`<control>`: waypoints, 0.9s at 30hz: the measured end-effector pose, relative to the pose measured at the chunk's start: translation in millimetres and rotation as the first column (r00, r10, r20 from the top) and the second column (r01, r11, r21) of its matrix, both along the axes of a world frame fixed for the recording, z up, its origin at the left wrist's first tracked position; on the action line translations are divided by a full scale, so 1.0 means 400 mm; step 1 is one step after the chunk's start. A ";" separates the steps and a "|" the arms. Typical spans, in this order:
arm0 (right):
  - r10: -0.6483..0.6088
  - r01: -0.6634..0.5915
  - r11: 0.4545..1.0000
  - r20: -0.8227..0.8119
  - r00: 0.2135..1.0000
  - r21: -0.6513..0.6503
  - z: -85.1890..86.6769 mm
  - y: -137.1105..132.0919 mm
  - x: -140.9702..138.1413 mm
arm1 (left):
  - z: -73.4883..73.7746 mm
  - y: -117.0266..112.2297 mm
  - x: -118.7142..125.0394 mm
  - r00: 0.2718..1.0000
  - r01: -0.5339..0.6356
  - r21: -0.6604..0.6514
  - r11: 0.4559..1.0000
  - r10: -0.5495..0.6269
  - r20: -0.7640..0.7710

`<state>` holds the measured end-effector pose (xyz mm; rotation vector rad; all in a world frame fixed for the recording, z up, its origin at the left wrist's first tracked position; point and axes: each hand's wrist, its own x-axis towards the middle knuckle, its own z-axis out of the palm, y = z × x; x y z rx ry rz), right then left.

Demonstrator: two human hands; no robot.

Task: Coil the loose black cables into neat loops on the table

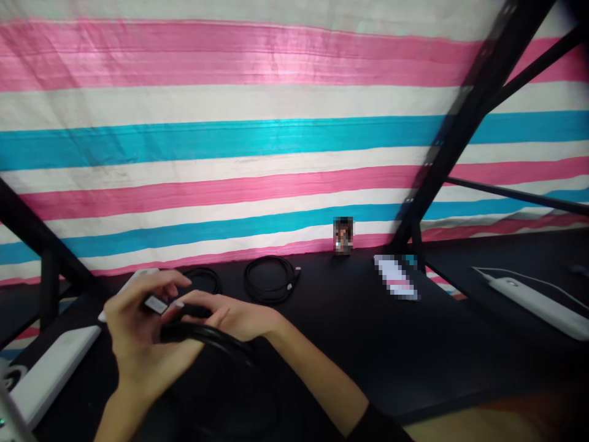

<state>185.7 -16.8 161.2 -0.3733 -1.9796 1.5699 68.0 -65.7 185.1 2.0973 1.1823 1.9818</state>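
A coiled black cable (209,336) is held in both hands above the dark table. My left hand (138,331) curls around the near side of the coil, its thumb below and its fingers bent above. Between the hands shows the cable's silver plug (156,304). My right hand (234,316) reaches in from the right, with its fingers closed on the plug end of the cable; its fingertips are partly hidden by the left hand. The lower loops of the coil hang dark against the table and are hard to make out.
On the black table (340,344), a second coiled cable (270,279) and a third coil (207,279) lie at the back. A white box-like device (55,371) is at left. A white power strip (538,307) lies right. Black metal posts (442,153) stand before a striped sheet (257,141).
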 end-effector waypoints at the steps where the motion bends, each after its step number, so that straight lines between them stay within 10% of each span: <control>1: -0.053 0.055 0.998 -0.054 0.997 0.036 -0.002 0.002 0.000 | 0.006 0.004 0.001 0.999 0.033 0.012 0.999 -0.033 -0.007; 5: -0.198 0.218 0.972 -0.198 0.960 0.085 -0.011 0.030 0.017 | -0.006 0.017 0.011 0.990 0.128 0.040 0.991 -0.125 -0.067; 9: -0.014 -0.014 0.986 -0.167 0.986 -0.167 -0.026 0.051 0.025 | -0.020 0.038 0.031 0.975 0.136 0.006 0.991 -0.133 -0.178; 15: -0.191 0.127 0.951 -0.214 0.958 -0.281 -0.039 0.073 0.029 | 0.011 0.063 0.050 0.980 -0.109 0.090 0.990 0.122 -0.157; 19: -0.352 0.267 0.928 -0.381 0.855 -0.260 -0.031 0.114 0.067 | 0.024 0.077 -0.004 0.993 -0.118 -0.197 0.973 0.121 0.003; 23: -0.487 0.373 0.867 -0.407 0.773 -0.329 -0.002 0.140 0.139 | 0.027 0.101 -0.099 0.981 0.000 -0.691 0.723 -0.134 -0.140; 27: -0.543 0.411 0.816 -0.294 0.787 -0.407 0.021 0.139 0.199 | 0.026 0.113 -0.166 0.941 0.075 -0.875 0.478 -0.324 -0.096</control>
